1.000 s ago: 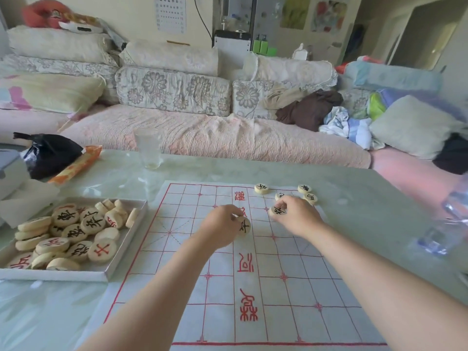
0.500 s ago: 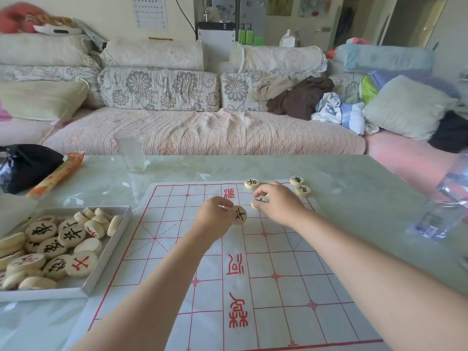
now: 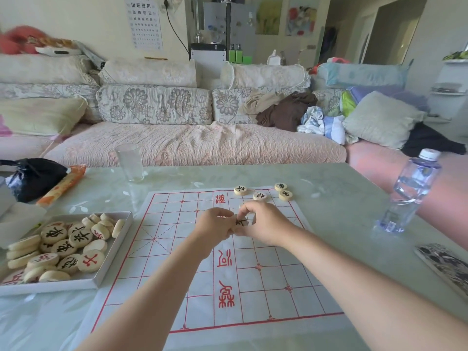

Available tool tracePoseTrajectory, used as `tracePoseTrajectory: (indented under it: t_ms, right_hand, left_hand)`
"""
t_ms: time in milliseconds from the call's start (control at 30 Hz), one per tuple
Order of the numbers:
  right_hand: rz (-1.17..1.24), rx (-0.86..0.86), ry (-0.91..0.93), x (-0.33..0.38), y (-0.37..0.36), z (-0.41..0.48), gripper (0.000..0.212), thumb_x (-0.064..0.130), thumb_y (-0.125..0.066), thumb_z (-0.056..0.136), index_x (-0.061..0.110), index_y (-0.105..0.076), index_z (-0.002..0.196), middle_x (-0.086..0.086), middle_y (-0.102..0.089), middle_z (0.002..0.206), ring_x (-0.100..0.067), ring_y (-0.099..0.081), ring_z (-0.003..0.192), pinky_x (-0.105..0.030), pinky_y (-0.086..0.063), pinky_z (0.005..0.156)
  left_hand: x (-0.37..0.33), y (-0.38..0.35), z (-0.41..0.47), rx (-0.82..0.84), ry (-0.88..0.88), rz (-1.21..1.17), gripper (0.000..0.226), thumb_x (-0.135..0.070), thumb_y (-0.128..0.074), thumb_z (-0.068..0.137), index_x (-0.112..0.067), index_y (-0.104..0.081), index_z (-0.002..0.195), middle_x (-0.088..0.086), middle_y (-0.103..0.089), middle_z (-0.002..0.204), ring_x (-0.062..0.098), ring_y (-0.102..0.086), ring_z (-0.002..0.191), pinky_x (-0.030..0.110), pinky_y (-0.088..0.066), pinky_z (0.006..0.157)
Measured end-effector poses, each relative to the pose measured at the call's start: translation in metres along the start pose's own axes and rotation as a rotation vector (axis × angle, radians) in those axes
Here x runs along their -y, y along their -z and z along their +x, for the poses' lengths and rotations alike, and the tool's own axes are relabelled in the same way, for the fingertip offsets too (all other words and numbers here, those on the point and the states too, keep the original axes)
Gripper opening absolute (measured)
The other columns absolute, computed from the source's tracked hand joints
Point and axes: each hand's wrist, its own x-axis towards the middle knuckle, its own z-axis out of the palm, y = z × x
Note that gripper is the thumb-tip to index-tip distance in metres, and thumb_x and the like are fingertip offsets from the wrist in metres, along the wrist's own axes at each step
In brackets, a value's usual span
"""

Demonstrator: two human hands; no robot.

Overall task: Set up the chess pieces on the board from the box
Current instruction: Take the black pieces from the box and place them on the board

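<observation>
Chess piece (image 3: 241,222): black-character disc, over the far half of the board (image 3: 177,249), wedged between both hands
Facing: inked face up toward the camera, round, so no real long axis
Left hand (image 3: 215,224): fingers curled, pinching the piece's edge
Right hand (image 3: 266,224): fingers curled against it too, can't tell if it's actually gripping
Box (image 3: 111,252): left of the board, heaped with pieces

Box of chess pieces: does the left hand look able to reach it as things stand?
Probably yes. The box lies open left of the board, nothing between it and the left hand, though that hand is holding a piece.
</observation>
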Motion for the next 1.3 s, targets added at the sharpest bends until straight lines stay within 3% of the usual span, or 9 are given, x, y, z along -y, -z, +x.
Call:
tracePoseTrajectory:
  t_ms: [133, 233, 333, 533, 700, 867, 1033, 1200, 1300]
  right_hand:
    - [-0.102, -0.022, -0.063, -0.006, 0.006, -0.01, 0.026, 0.044, -0.076, 0.08, 0.027, -0.065, 0.095, 0.016, -0.065, 0.101, -0.004, -0.059, 0.084, -0.024, -0.047, 0.067]
    - [-0.263, -0.038, -0.145, -0.021, 0.01, -0.014, 0.025, 0.05, -0.069, 0.084, 0.031, -0.062, 0.098, 0.016, -0.063, 0.107, -0.01, -0.059, 0.094, -0.028, -0.045, 0.07]
    - [-0.307, -0.048, -0.181, -0.03, 0.009, -0.011, 0.023, 0.05, -0.069, 0.083, 0.035, -0.059, 0.098, 0.015, -0.061, 0.113, -0.012, -0.058, 0.102, -0.029, -0.042, 0.075]
    - [-0.373, -0.03, -0.154, -0.032, -0.006, -0.001, 0.025, 0.047, -0.068, 0.084, 0.031, -0.06, 0.102, 0.01, -0.063, 0.113, -0.015, -0.059, 0.099, -0.029, -0.041, 0.072]
    - [-0.405, 0.034, -0.149, -0.027, -0.013, 0.001, 0.019, 0.044, -0.065, 0.084, 0.031, -0.061, 0.097, 0.009, -0.054, 0.116, -0.017, -0.06, 0.101, -0.031, -0.046, 0.076]
    - [-0.375, 0.003, -0.089, -0.001, -0.02, 0.0, 0.016, 0.035, -0.055, 0.092, 0.029, -0.061, 0.106, 0.007, -0.05, 0.12, -0.018, -0.058, 0.102, -0.033, -0.046, 0.078]
    - [-0.217, 0.034, 0.004, 0.045, -0.053, -0.003, 0.015, 0.036, -0.061, 0.091, 0.029, -0.064, 0.105, 0.009, -0.058, 0.109, -0.013, -0.056, 0.098, -0.032, -0.046, 0.079]
    - [-0.154, 0.113, 0.077, 0.093, -0.097, 0.008, 0.016, 0.033, -0.06, 0.092, 0.028, -0.065, 0.106, 0.007, -0.063, 0.109, -0.015, -0.058, 0.103, -0.037, -0.05, 0.09]
    - [-0.121, 0.139, 0.096, 0.121, -0.117, 0.019, 0.017, 0.031, -0.06, 0.091, 0.027, -0.066, 0.107, 0.009, -0.065, 0.108, -0.014, -0.059, 0.103, -0.036, -0.049, 0.093]
  left_hand:
    - [0.006, -0.001, -0.008, -0.02, -0.149, 0.412, 0.024, -0.029, -0.055, 0.093, -0.023, -0.06, 0.115, -0.001, -0.065, 0.106, 0.017, -0.061, 0.082, 0.033, -0.054, 0.066]
    - [0.021, 0.006, -0.01, -0.045, -0.297, 0.862, 0.032, -0.033, -0.054, 0.092, -0.032, -0.056, 0.124, -0.003, -0.054, 0.123, 0.018, -0.048, 0.113, 0.033, -0.048, 0.087]
    - [0.035, 0.009, -0.013, -0.003, -0.296, 1.012, 0.043, -0.044, -0.058, 0.086, -0.035, -0.051, 0.128, -0.003, -0.047, 0.131, 0.018, -0.038, 0.122, 0.034, -0.044, 0.094]
    - [0.045, 0.007, -0.014, -0.023, -0.297, 1.057, 0.044, -0.054, -0.052, 0.086, -0.037, -0.051, 0.127, -0.005, -0.044, 0.13, 0.018, -0.037, 0.122, 0.035, -0.042, 0.094]
    - [0.047, 0.01, -0.015, -0.027, -0.302, 0.995, 0.044, -0.052, -0.053, 0.086, -0.037, -0.051, 0.128, -0.006, -0.044, 0.131, 0.016, -0.036, 0.123, 0.035, -0.042, 0.094]
    - [0.049, 0.026, -0.021, -0.064, -0.329, 0.909, 0.041, -0.047, -0.055, 0.087, -0.035, -0.054, 0.126, -0.005, -0.048, 0.128, 0.016, -0.038, 0.122, 0.034, -0.044, 0.091]
    - [0.049, 0.069, -0.028, -0.126, -0.321, 0.841, 0.037, -0.044, -0.058, 0.086, -0.033, -0.059, 0.12, -0.003, -0.053, 0.115, 0.018, -0.044, 0.115, 0.033, -0.044, 0.091]
    - [0.055, 0.132, -0.043, -0.238, -0.326, 0.819, 0.032, -0.039, -0.059, 0.088, -0.03, -0.06, 0.118, -0.005, -0.054, 0.102, 0.018, -0.046, 0.104, 0.03, -0.039, 0.089]
    - [0.063, 0.171, -0.052, -0.303, -0.291, 0.836, 0.031, -0.033, -0.06, 0.088, -0.027, -0.061, 0.118, -0.002, -0.053, 0.104, 0.021, -0.047, 0.106, 0.032, -0.037, 0.093]
